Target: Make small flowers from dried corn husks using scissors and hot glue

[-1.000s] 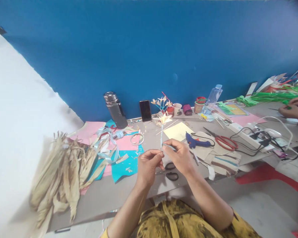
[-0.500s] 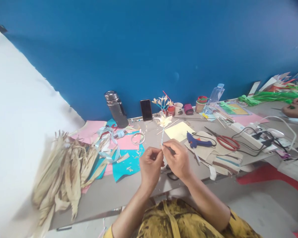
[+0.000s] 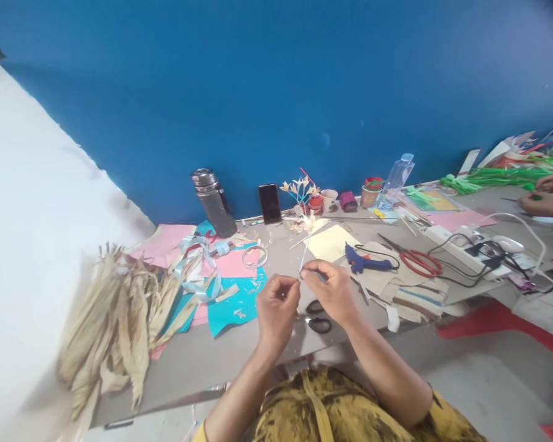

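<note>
A pale flower (image 3: 308, 222) on a thin light-blue wrapped stem (image 3: 305, 250) stands upright above my hands. My right hand (image 3: 329, 291) pinches the lower part of the stem between thumb and fingertips. Close beside it, my left hand (image 3: 278, 307) is closed in a pinch near the stem's bottom end; whatever lies between its fingertips is too small to make out. Black-handled scissors (image 3: 319, 325) lie on the table under my right hand, their blades partly hidden. Behind the flower stands a bunch of small pale flowers (image 3: 299, 186) on blue stems.
Dried husks (image 3: 115, 319) and blue paper (image 3: 235, 307) lie left. A thermos (image 3: 213, 202) and phone (image 3: 270, 204) stand behind. To the right are a glue gun (image 3: 368, 261), red-handled scissors (image 3: 419, 263), a power strip (image 3: 456, 252) and another person's hands (image 3: 546, 202).
The flower has turned and now shows more side-on, its stem tilting slightly right. My hands are slightly further apart, and more of the black-handled scissors shows.
</note>
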{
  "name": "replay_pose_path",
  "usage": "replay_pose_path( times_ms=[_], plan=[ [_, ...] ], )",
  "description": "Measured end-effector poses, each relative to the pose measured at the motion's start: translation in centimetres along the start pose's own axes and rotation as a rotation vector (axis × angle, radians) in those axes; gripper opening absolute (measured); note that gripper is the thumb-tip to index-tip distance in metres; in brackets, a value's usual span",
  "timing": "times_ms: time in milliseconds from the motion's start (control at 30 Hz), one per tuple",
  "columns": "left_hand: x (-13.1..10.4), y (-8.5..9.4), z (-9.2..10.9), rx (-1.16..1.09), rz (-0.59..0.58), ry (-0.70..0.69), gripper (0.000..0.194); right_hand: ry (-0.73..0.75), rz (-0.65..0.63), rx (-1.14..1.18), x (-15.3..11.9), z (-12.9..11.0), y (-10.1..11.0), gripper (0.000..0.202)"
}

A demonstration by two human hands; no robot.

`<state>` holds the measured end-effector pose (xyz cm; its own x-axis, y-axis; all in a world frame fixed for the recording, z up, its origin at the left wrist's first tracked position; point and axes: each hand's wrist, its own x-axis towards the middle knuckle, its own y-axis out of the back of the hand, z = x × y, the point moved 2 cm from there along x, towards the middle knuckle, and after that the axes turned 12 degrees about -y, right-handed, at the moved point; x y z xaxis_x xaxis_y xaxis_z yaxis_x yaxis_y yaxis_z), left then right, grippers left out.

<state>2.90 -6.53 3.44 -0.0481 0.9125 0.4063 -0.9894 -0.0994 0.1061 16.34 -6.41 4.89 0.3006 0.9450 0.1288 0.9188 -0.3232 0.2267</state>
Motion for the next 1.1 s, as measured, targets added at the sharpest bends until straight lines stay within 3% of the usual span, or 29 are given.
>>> replay_pose_path(
  times_ms=[233,533,733,967,1100],
  plan=[
    [-0.5,-0.4,0.4,0.232,0.048,-0.215,0.018,0.226,0.157,-0.175,-0.6,-0.2,-0.8,0.015],
    [0.1,-0.6,0.0,0.206,0.036,-0.129,0.018,0.307,0.169,-0.178,-1.4,0.4,-1.5,0.016],
    [0.2,-0.7,0.4,0.089,0.041,-0.074,0.018,0.196,0.096,-0.042,-0.9,0.3,-0.9,0.016],
    [1.1,0.2,-0.8,-0.311,-0.273,0.287,0.020,-0.114,-0.157,0.156,0.2,0.6,0.1,0.017],
    [1.0,0.4,-1.7,-0.356,-0.207,0.331,0.024,-0.166,-0.136,0.141,0.1,0.6,0.0,0.019]
  ],
)
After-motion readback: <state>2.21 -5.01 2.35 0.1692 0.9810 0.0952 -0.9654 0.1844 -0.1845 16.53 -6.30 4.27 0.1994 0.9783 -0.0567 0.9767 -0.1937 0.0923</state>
